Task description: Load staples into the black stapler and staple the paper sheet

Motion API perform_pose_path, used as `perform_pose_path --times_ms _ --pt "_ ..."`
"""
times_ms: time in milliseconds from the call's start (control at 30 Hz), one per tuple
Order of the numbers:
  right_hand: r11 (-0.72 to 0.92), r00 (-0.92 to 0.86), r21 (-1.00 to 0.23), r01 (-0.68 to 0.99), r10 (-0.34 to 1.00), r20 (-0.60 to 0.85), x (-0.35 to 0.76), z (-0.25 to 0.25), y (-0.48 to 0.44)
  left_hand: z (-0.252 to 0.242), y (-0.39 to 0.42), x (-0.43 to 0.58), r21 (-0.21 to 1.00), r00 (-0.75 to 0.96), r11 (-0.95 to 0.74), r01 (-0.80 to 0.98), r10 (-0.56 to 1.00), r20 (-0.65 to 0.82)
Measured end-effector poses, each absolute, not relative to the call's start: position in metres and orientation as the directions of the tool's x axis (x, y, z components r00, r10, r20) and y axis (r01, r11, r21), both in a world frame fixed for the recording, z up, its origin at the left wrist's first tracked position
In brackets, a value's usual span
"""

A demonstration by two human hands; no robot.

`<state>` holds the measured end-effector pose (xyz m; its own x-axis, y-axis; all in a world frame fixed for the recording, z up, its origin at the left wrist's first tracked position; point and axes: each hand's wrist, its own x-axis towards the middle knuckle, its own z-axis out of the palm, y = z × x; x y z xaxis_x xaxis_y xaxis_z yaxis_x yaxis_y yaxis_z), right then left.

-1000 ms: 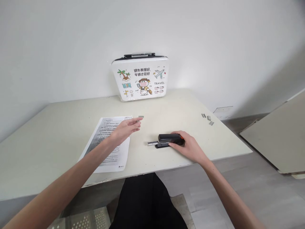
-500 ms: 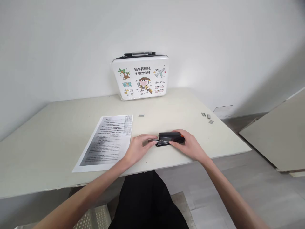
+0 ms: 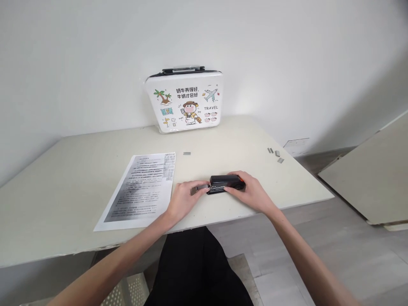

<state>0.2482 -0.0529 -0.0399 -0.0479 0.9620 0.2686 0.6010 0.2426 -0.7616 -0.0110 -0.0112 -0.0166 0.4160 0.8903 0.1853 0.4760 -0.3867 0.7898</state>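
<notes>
Since earlier frame, left hand (image 3: 183, 199) shifts from over paper (image 3: 135, 189) to front of stapler (image 3: 219, 180); fingertips pinch extended metal tray (image 3: 198, 188). Right hand (image 3: 251, 193) clamps stapler's rear on table (image 3: 236, 142). Tray out, not yet closed; loading cannot be told. Staple strip (image 3: 187, 153) lies loose.

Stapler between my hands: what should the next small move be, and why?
Probably ease the metal tray into the black stapler with the left hand, while the right hand steadies the body. The tray sticks out at the stapler's left end, the left hand is right at it, and the right hand grips the opposite end.
</notes>
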Motion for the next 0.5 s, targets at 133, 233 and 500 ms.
perform_pose_path --times_ms 133,233,500 --pt "0.242 -0.049 -0.76 0.603 0.962 0.267 0.2484 -0.0407 -0.0532 -0.014 -0.0133 -0.0128 0.772 0.427 -0.419 0.478 0.879 0.212" --pt "0.244 -0.044 -0.756 0.607 0.961 0.274 0.2489 -0.0429 -0.0532 -0.0139 -0.0152 -0.014 0.777 0.425 -0.42 0.469 0.879 0.218" --pt "0.238 -0.042 -0.765 0.599 0.963 0.266 0.2485 -0.0431 -0.0528 -0.0167 -0.0148 -0.0132 0.764 0.429 -0.423 0.488 0.878 0.212"
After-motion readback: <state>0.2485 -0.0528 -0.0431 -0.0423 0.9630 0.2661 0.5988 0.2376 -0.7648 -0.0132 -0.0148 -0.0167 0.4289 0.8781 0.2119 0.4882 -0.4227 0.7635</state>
